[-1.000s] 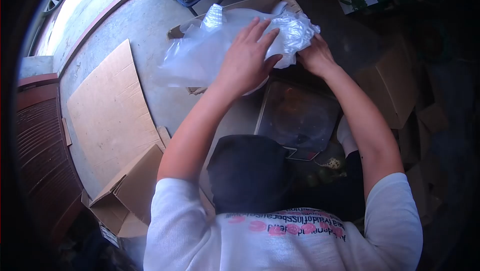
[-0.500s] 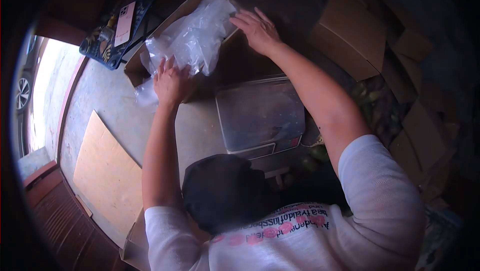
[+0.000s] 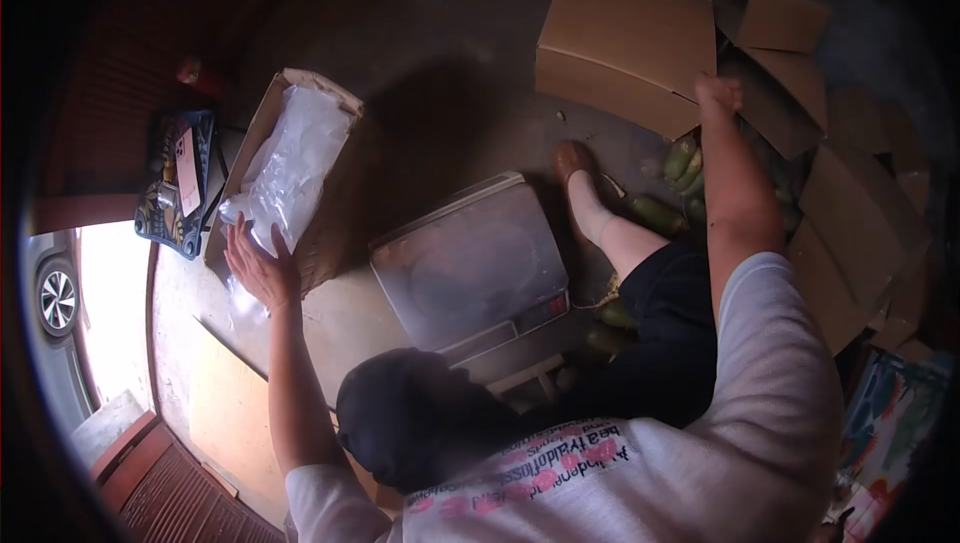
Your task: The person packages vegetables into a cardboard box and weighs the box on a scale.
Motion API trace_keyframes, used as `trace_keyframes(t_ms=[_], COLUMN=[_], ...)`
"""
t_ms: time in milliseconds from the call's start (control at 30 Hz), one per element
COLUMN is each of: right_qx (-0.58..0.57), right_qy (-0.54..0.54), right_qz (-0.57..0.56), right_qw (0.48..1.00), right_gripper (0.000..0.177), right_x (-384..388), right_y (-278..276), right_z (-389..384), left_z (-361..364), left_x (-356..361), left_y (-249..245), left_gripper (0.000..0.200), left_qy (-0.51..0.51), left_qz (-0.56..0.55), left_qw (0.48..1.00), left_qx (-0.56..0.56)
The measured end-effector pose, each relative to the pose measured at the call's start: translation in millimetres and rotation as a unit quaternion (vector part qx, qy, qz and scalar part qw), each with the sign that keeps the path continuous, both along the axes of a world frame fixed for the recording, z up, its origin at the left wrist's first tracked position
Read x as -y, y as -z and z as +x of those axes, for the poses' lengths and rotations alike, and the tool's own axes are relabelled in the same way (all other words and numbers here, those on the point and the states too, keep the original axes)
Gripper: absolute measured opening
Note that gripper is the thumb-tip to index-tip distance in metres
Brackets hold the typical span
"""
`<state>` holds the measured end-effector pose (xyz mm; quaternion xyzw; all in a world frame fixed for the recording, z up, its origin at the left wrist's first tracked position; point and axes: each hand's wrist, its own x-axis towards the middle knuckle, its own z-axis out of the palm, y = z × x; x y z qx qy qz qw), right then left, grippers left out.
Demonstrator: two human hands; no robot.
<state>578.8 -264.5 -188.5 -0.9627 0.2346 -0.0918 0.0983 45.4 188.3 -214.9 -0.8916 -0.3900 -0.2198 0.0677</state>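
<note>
My left hand [image 3: 262, 268] rests with fingers apart on the near end of clear plastic lining [image 3: 290, 158], inside a long open cardboard box [image 3: 347, 103]. Some of the plastic hangs over the box's near edge. Away to the right, my right hand [image 3: 718, 95] is closed at the right edge of a large brown cardboard box [image 3: 625, 33]; its fingers are bent, and a grip on the cardboard is hard to make out. Between the two boxes stands a flat device with a clear cover [image 3: 475, 258].
At the left, a pink phone [image 3: 188, 173] lies on a dark patterned bag [image 3: 160, 213]. Green vegetables [image 3: 682, 165] lie on the floor near my foot [image 3: 575, 163]. Folded cardboard [image 3: 840, 233] is piled at the right. A cardboard sheet [image 3: 235, 403] lies at lower left.
My right hand has left the plastic-lined box and moved far right to the large brown box. My left hand stays at the plastic. The view has shifted right.
</note>
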Motion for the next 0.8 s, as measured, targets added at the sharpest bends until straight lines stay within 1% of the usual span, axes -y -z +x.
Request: trace_keyframes(t_ms=[33,67,100,133,167,233,300,333,367,467,567,633,700,733,767,800], right_qx=[-0.037,-0.071,-0.102,-0.106,-0.125,-0.162,-0.203,-0.193,-0.183,-0.081,-0.037,-0.038,-0.042,-0.047,-0.052,-0.029], right_qy=[-0.022,-0.043,-0.065,-0.077,-0.077,-0.078,-0.146,-0.156,-0.165,-0.117,-0.192,-0.281,-0.370,-0.416,-0.459,-0.507], right_qz=[0.173,0.341,0.498,0.527,0.545,0.581,0.649,0.654,0.659,0.717,0.685,0.584,0.455,0.379,0.299,0.146], right_qw=[0.984,0.937,0.859,0.840,0.826,0.794,0.718,0.715,0.710,0.682,0.701,0.760,0.809,0.826,0.835,0.849], right_gripper=[0.060,0.055,0.050,0.039,0.041,0.045,0.039,0.037,0.035,0.033,0.032,0.031,0.030,0.030,0.031,0.032], right_x=[29.6,60.4,67.4,68.7,67.0,40.3,18.5,4.7,-8.3,-38.2,-53.1,-58.7,-60.8,-66.0,-71.1,-78.1], right_y=[9.5,30.1,27.1,25.9,23.7,0.3,-2.5,-8.3,-13.9,-9.8,-8.6,-22.0,-38.3,-53.1,-68.8,-101.9], right_z=[17.5,34.6,32.8,31.4,31.1,12.4,4.8,-2.9,-11.4,-27.3,-41.8,-49.7,-55.2,-60.1,-64.2,-82.2], left_z=[1.3,1.1,3.4,4.0,4.5,9.6,15.7,14.6,13.9,13.3,-1.3,-13.8,-32.7,-43.1,-50.5,-56.3], left_x=[-0.1,-1.0,0.4,1.8,1.6,7.7,20.9,23.7,29.4,53.3,66.4,76.7,83.0,84.2,87.4,92.1], left_y=[1.2,4.0,3.6,1.5,-2.0,-19.4,-38.2,-42.4,-51.0,-86.1,-116.8,-131.1,-131.5,-124.0,-118.1,-113.7], left_gripper=[0.038,0.040,0.042,0.044,0.045,0.058,0.061,0.063,0.063,0.062,0.061,0.059,0.057,0.051,0.037,0.030], left_qy=[-0.006,-0.020,-0.026,-0.034,-0.042,-0.049,-0.033,-0.006,0.004,0.035,0.067,0.063,0.059,0.037,0.017,0.008], left_qz=[-0.004,-0.003,0.000,0.004,0.008,0.002,0.013,0.025,0.023,0.020,-0.002,-0.012,-0.016,-0.026,-0.059,-0.054], left_qw=[1.000,0.999,0.998,0.996,0.993,0.979,0.983,0.991,0.993,0.998,0.997,0.996,0.995,0.996,0.993,0.995], left_qx=[-0.006,-0.033,-0.060,-0.087,-0.114,-0.196,-0.181,-0.134,-0.113,-0.052,0.036,0.060,0.074,0.074,0.100,0.085])
